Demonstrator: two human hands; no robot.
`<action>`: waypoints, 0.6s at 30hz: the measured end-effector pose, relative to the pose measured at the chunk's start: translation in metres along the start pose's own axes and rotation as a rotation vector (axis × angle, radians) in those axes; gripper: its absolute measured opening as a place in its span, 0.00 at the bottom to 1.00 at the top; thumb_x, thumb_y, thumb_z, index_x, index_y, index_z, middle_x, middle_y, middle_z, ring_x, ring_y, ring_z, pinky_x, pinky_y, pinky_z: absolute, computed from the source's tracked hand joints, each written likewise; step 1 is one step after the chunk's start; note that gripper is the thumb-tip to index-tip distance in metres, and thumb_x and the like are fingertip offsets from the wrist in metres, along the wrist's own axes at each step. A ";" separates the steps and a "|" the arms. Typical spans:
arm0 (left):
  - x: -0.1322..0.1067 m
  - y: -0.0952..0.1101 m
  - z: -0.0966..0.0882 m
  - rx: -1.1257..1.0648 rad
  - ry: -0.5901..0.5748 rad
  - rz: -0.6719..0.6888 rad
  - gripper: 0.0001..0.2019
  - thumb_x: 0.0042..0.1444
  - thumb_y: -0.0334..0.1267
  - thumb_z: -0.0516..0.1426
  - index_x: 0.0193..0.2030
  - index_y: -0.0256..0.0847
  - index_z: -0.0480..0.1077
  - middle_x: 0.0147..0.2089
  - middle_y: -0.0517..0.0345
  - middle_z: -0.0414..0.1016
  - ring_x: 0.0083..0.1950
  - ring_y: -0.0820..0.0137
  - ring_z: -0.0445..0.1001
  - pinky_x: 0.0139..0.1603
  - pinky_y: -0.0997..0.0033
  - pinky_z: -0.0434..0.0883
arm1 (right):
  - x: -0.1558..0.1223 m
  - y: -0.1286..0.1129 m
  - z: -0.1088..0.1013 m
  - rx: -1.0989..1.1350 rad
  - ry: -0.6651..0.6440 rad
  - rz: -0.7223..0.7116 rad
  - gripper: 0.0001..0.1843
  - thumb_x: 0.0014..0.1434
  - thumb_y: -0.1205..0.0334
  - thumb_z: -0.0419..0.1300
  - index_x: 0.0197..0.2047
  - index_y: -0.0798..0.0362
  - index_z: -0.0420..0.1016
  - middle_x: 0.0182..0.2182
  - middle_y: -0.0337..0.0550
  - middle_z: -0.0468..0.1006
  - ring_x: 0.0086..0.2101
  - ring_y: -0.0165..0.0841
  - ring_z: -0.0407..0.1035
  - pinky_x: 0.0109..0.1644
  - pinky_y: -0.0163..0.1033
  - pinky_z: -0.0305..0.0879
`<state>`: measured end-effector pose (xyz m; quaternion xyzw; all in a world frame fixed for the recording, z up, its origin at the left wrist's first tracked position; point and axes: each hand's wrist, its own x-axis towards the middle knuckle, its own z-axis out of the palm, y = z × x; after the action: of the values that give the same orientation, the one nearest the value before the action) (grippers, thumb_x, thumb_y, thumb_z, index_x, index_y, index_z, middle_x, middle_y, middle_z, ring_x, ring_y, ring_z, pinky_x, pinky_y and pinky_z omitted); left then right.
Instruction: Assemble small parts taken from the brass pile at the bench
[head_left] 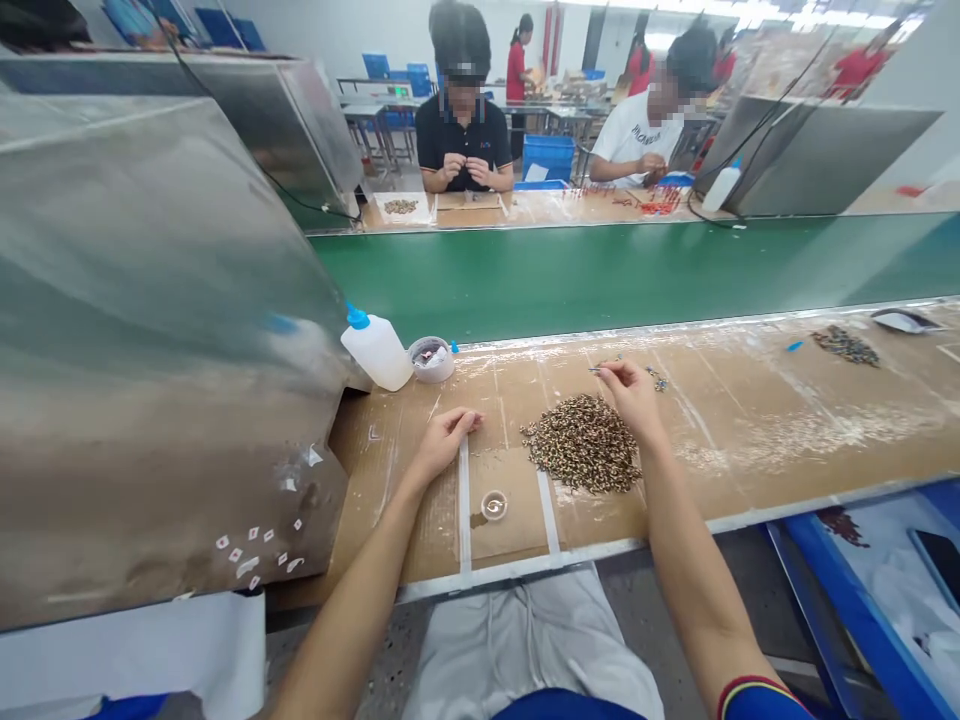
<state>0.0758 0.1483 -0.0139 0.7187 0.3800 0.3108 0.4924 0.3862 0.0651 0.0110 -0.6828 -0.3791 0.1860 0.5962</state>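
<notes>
Two right-hand fingers (pixel 609 371) pinch a thin metal part (pixel 594 370), its long axis pointing left.

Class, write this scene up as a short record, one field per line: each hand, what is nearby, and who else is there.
left hand: resting on the cardboard bench top, nothing visible in it
right hand: pinching a small metal piece
beside the hands: heap of speckled small parts; small round dish
further left: white plastic bottle; round tub
beyond: green conveyor belt
others: co-worker in dark shirt; co-worker in white shirt
</notes>
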 end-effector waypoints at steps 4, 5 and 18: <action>-0.073 0.010 -0.019 -0.067 -0.013 -0.137 0.29 0.54 0.66 0.58 0.41 0.39 0.80 0.45 0.46 0.83 0.49 0.57 0.80 0.54 0.58 0.75 | 0.011 0.023 -0.055 -0.078 0.201 0.084 0.18 0.45 0.45 0.65 0.26 0.51 0.70 0.26 0.44 0.75 0.33 0.38 0.70 0.45 0.49 0.68; -0.099 0.014 -0.027 -0.078 -0.051 -0.177 0.29 0.54 0.67 0.58 0.43 0.40 0.80 0.47 0.47 0.83 0.50 0.57 0.80 0.55 0.58 0.75 | 0.010 0.028 -0.063 -0.086 0.225 0.103 0.18 0.44 0.45 0.65 0.26 0.51 0.69 0.25 0.43 0.74 0.32 0.38 0.69 0.44 0.49 0.68; -0.179 0.063 -0.162 0.215 0.982 -0.123 0.16 0.59 0.51 0.59 0.30 0.40 0.69 0.28 0.62 0.75 0.33 0.69 0.71 0.40 0.67 0.73 | -0.059 0.059 -0.086 -0.131 0.227 0.093 0.27 0.41 0.36 0.61 0.31 0.52 0.72 0.25 0.45 0.75 0.30 0.40 0.71 0.35 0.47 0.68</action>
<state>-0.1343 0.0578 0.0849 0.5106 0.6384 0.5415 0.1961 0.4263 -0.0366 -0.0384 -0.7537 -0.2884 0.1098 0.5803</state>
